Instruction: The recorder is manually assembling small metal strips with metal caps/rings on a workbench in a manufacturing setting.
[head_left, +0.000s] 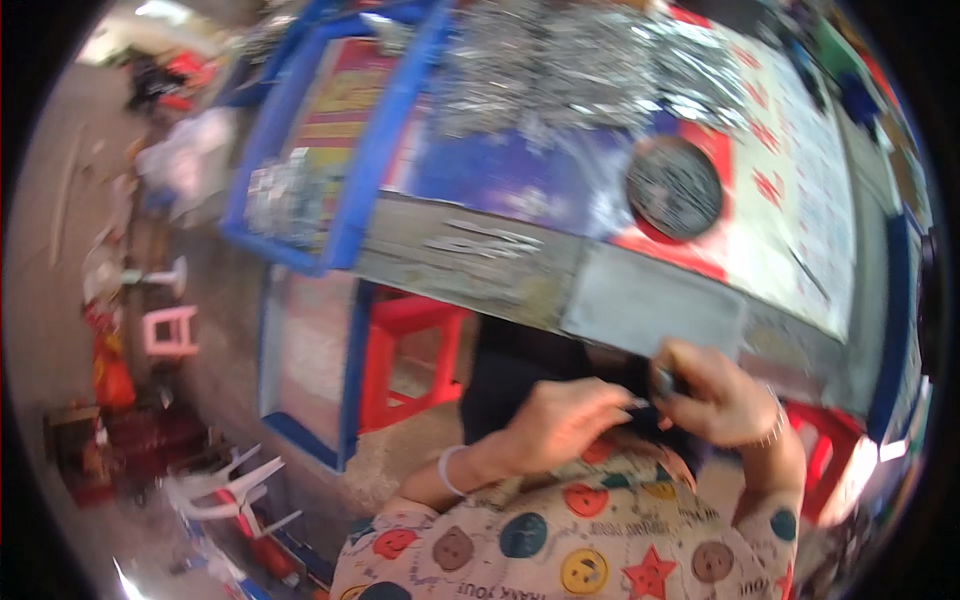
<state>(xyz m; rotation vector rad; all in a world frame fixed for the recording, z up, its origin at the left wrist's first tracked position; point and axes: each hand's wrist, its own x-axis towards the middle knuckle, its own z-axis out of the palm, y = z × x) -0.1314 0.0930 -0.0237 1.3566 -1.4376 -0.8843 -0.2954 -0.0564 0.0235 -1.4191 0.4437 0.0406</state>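
Observation:
Just in front of my body, below the table's near edge, my two hands are close together. My left hand is closed in a pinch, with the tip of a small shiny metal piece showing at the fingertips. My right hand wraps round a small dark object, mostly hidden by the fingers and blurred. Beyond the hands, a flat grey plate lies at the table edge. Several thin metal pieces are strewn on the grey strip to its left. A round dark dish holds more thin pieces.
Heaps of shiny metal pieces cover the table's far side. A blue-framed tray stands at the left with more pieces inside. A thin dark rod lies at the right. A red stool is under the table, beside another blue-framed tray.

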